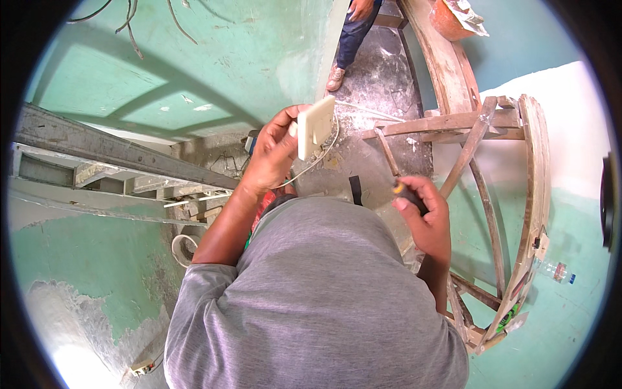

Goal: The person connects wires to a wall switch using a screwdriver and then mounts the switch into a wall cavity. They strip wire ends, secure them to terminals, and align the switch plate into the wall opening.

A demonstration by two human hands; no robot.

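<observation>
My left hand (pixel 272 152) is raised in front of me, fingers and thumb closed on the edge of a cream wall switch (pixel 312 133) with a raised middle part. The switch is held upright and tilted. A thin white cable (pixel 369 112) passes behind it, and a loop hangs below toward my left forearm. To the right and lower, my right hand (pixel 429 217) grips the dark handle of a screwdriver, which has a yellow band. Its metal shaft (pixel 389 155) points up and away, apart from the switch.
A metal ladder (pixel 123 155) lies along the left side. Wooden framing (pixel 534 168) stands at the right, near a plastic bottle (pixel 556 271). Another person's leg (pixel 353 42) is at the far end, left of an orange bucket (pixel 448 23). Loose wires (pixel 133 29) hang at upper left.
</observation>
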